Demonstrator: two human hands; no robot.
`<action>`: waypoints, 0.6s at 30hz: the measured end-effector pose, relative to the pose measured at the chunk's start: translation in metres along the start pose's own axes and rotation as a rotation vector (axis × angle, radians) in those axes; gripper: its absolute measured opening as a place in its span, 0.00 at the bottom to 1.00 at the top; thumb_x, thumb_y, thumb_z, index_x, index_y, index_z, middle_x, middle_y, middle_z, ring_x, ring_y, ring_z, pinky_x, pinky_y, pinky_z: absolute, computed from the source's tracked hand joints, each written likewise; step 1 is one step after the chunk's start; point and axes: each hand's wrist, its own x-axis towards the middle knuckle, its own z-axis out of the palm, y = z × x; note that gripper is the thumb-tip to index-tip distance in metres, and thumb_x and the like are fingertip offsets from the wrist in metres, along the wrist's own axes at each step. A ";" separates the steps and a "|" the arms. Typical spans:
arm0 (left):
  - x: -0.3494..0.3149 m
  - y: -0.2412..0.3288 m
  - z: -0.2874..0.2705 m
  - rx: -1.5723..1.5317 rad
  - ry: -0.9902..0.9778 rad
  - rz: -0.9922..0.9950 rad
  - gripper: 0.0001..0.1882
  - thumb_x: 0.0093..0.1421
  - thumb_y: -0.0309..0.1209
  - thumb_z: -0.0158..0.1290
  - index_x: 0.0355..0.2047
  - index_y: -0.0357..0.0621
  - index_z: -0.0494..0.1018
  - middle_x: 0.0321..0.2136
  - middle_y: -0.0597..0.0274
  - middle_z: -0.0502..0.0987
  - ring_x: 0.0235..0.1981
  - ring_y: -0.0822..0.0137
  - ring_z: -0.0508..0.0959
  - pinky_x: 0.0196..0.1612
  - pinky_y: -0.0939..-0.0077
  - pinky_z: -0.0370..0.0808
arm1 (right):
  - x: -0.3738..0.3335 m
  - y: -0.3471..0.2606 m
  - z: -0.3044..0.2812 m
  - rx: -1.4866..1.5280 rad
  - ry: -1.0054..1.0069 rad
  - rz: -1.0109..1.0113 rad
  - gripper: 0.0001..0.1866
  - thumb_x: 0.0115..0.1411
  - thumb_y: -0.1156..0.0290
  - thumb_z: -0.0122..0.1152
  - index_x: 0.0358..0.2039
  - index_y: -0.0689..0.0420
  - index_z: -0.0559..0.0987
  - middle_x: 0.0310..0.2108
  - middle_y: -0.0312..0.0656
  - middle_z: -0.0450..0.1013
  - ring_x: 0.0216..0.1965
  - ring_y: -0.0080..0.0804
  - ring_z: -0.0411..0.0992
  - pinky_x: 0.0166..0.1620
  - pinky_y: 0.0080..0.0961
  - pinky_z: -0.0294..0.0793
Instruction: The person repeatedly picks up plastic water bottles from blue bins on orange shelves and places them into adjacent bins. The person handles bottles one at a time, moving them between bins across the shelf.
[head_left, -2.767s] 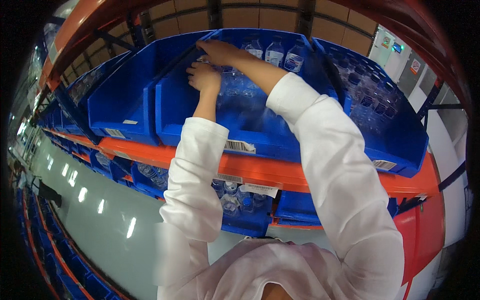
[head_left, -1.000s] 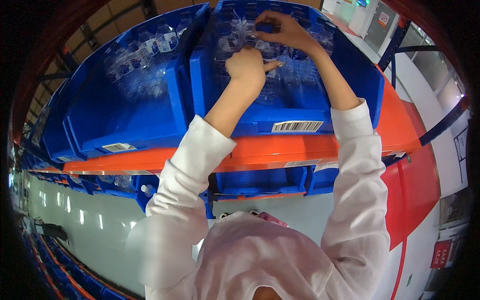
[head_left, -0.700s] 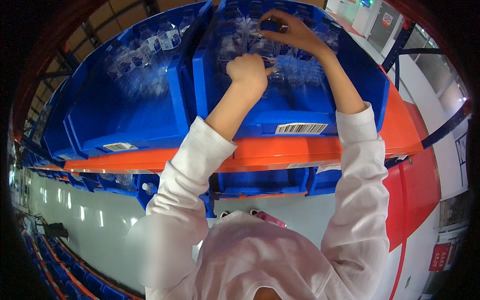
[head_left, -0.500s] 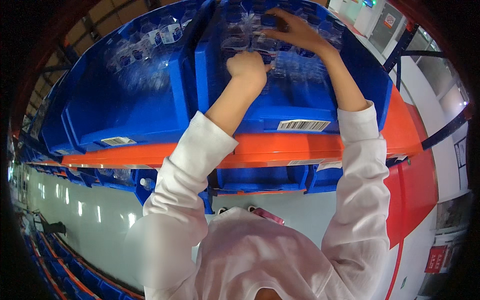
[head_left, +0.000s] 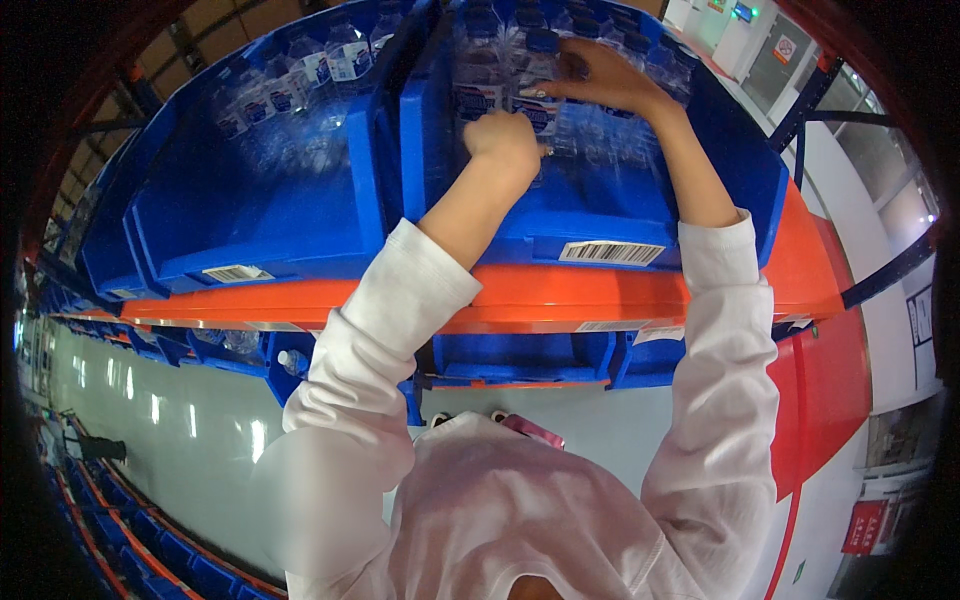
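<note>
Clear plastic water bottles [head_left: 478, 75] with blue caps and printed labels stand in rows in a blue bin [head_left: 490, 222] in front of me. My left hand [head_left: 503, 142] is closed in a fist low against the front bottles; whatever is inside its fingers is hidden. My right hand [head_left: 612, 82] reaches in from the right, its thumb across the front of a blue-capped bottle [head_left: 541, 62] and its other fingers curled around the far side below the cap. That bottle stands upright directly beyond my left hand.
Another blue bin [head_left: 240, 205] on the left holds similar bottles at its back. Both rest on an orange shelf beam [head_left: 560, 300]. Lower blue bins [head_left: 525, 355] sit underneath, one with a bottle [head_left: 292, 361]. A dark rack post [head_left: 805, 100] rises at the right.
My right hand has come down slightly, its fingers moving from above the cap to around the bottle's side. My left hand has shifted slightly down and right. The view has moved a little.
</note>
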 end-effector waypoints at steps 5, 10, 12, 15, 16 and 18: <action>0.000 0.002 -0.001 0.016 -0.075 -0.017 0.31 0.49 0.57 0.56 0.38 0.40 0.76 0.39 0.49 0.77 0.42 0.53 0.78 0.42 0.63 0.75 | 0.004 0.001 -0.005 -0.008 -0.129 0.110 0.40 0.41 0.36 0.65 0.43 0.58 0.76 0.35 0.49 0.74 0.34 0.39 0.73 0.34 0.27 0.72; 0.001 0.002 0.002 0.020 -0.179 0.014 0.31 0.49 0.56 0.56 0.40 0.41 0.75 0.42 0.49 0.76 0.45 0.53 0.76 0.45 0.63 0.74 | 0.005 -0.005 -0.010 -0.029 -0.175 0.140 0.40 0.41 0.36 0.65 0.44 0.59 0.76 0.33 0.50 0.74 0.31 0.38 0.73 0.33 0.26 0.72; 0.001 0.002 0.003 0.014 -0.225 0.015 0.31 0.49 0.56 0.57 0.42 0.41 0.75 0.44 0.49 0.75 0.46 0.53 0.76 0.46 0.63 0.73 | 0.006 -0.005 -0.010 -0.032 -0.196 0.139 0.41 0.41 0.36 0.65 0.45 0.59 0.75 0.33 0.50 0.74 0.31 0.38 0.74 0.33 0.26 0.72; 0.005 0.003 0.004 0.039 -0.309 0.009 0.31 0.50 0.55 0.56 0.44 0.42 0.74 0.45 0.50 0.75 0.47 0.54 0.75 0.47 0.63 0.73 | 0.000 0.001 -0.004 -0.009 -0.050 -0.014 0.27 0.44 0.43 0.68 0.28 0.56 0.75 0.19 0.40 0.69 0.22 0.28 0.67 0.27 0.22 0.64; 0.005 0.003 0.004 0.044 -0.307 0.007 0.31 0.50 0.55 0.56 0.44 0.42 0.74 0.45 0.50 0.75 0.48 0.54 0.75 0.47 0.63 0.72 | -0.001 0.003 -0.002 -0.017 -0.042 -0.010 0.27 0.44 0.43 0.68 0.29 0.55 0.75 0.20 0.40 0.69 0.22 0.28 0.67 0.27 0.22 0.64; 0.005 0.003 0.004 0.046 -0.302 0.004 0.32 0.50 0.55 0.56 0.45 0.42 0.73 0.45 0.50 0.74 0.48 0.55 0.74 0.48 0.63 0.72 | -0.002 0.003 -0.001 -0.041 -0.030 -0.002 0.27 0.44 0.43 0.68 0.30 0.55 0.75 0.20 0.40 0.70 0.23 0.28 0.68 0.27 0.21 0.64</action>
